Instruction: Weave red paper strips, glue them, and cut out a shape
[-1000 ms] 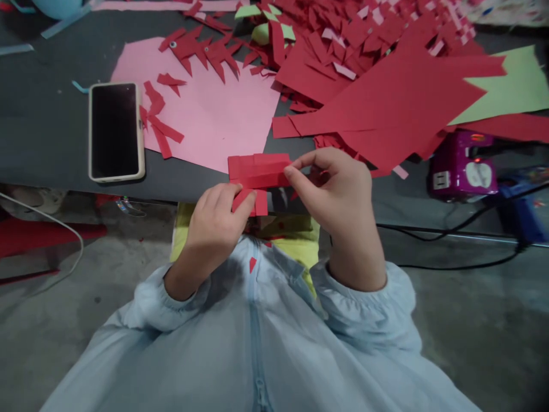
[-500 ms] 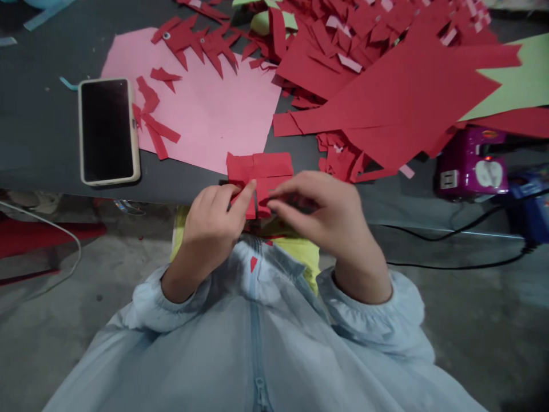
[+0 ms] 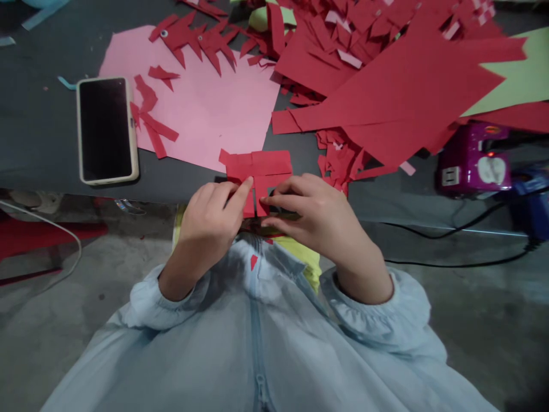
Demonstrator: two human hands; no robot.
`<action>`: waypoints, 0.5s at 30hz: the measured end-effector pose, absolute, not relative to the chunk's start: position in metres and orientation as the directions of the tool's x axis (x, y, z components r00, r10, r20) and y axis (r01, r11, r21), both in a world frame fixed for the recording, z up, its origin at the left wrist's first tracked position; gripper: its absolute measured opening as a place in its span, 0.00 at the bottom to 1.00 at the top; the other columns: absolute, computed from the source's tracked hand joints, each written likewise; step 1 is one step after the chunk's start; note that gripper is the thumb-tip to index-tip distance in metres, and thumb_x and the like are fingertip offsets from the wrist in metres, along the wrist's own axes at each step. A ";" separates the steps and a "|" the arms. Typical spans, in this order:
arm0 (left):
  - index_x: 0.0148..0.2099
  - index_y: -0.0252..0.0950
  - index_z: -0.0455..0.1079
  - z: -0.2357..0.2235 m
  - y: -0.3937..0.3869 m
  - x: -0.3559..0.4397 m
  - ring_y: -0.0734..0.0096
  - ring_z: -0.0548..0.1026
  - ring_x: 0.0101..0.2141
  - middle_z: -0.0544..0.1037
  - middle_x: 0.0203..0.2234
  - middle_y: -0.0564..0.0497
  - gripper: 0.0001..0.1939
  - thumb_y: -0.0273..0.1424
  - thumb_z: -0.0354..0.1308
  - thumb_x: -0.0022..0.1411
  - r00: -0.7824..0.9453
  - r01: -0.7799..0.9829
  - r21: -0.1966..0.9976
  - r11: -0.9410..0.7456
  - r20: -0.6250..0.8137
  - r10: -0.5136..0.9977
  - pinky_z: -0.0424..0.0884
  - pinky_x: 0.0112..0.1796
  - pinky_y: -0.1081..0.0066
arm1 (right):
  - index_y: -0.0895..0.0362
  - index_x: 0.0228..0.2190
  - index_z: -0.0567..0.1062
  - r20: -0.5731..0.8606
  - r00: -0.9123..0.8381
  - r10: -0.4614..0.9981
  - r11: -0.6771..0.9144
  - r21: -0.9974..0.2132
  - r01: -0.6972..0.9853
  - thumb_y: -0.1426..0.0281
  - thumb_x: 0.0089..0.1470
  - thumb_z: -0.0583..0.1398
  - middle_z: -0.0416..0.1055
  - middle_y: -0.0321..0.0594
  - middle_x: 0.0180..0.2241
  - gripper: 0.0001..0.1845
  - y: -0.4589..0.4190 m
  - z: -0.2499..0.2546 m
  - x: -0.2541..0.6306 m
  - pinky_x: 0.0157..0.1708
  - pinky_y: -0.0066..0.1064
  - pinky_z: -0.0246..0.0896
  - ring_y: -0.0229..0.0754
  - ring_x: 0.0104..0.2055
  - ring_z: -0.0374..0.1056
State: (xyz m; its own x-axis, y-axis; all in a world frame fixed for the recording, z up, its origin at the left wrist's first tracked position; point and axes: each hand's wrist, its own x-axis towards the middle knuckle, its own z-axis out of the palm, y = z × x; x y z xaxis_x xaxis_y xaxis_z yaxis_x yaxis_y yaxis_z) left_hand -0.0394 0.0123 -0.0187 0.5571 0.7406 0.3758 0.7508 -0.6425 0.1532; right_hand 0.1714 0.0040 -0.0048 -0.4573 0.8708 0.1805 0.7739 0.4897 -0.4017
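Observation:
A small piece of woven red paper strips (image 3: 257, 166) sits at the near edge of the dark table (image 3: 38, 131). My left hand (image 3: 212, 220) pinches its lower left strip between thumb and forefinger. My right hand (image 3: 315, 214) pinches the lower right strip, fingers curled close together. The two hands almost touch in front of my pale blue jacket. The lower ends of the strips are partly hidden by my fingers.
A phone (image 3: 106, 130) lies face up at the left beside a pink sheet (image 3: 210, 109) with red scraps. A big heap of red paper pieces (image 3: 386, 74) and a green sheet (image 3: 510, 86) fill the right. A purple device (image 3: 474, 163) and cables sit lower right.
My right hand came down from the piece's upper right edge to its lower strip, close to my left hand. The view shifted slightly right.

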 end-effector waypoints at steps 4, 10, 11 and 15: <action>0.59 0.29 0.69 -0.018 0.012 -0.040 0.63 0.72 0.37 0.79 0.39 0.43 0.18 0.26 0.50 0.70 0.557 0.754 0.163 -0.637 0.356 0.750 0.69 0.39 0.65 | 0.58 0.38 0.81 0.168 -0.474 0.864 0.500 -0.388 0.774 0.67 0.57 0.64 0.75 0.45 0.35 0.09 0.006 -0.003 0.171 0.33 0.36 0.59 0.46 0.36 0.66; 0.59 0.29 0.69 -0.017 0.012 -0.039 0.64 0.72 0.37 0.79 0.40 0.44 0.18 0.26 0.50 0.70 0.563 0.758 0.148 -0.635 0.344 0.752 0.68 0.39 0.66 | 0.58 0.37 0.81 0.144 -0.499 0.855 0.512 -0.392 0.764 0.68 0.57 0.65 0.75 0.44 0.35 0.08 0.008 0.000 0.172 0.33 0.36 0.59 0.45 0.37 0.67; 0.59 0.29 0.69 -0.017 0.012 -0.039 0.64 0.72 0.37 0.79 0.40 0.44 0.18 0.26 0.50 0.70 0.563 0.758 0.147 -0.635 0.344 0.751 0.69 0.39 0.66 | 0.58 0.37 0.81 0.133 -0.502 0.855 0.511 -0.384 0.769 0.68 0.56 0.65 0.75 0.45 0.35 0.08 0.009 0.001 0.172 0.33 0.36 0.59 0.46 0.37 0.67; 0.59 0.29 0.69 -0.017 0.012 -0.039 0.64 0.71 0.37 0.79 0.39 0.44 0.18 0.27 0.50 0.70 0.559 0.759 0.151 -0.633 0.347 0.753 0.69 0.39 0.65 | 0.57 0.38 0.81 0.094 -0.511 0.854 0.507 -0.363 0.781 0.70 0.58 0.63 0.76 0.45 0.36 0.08 0.011 0.004 0.173 0.30 0.35 0.58 0.46 0.38 0.68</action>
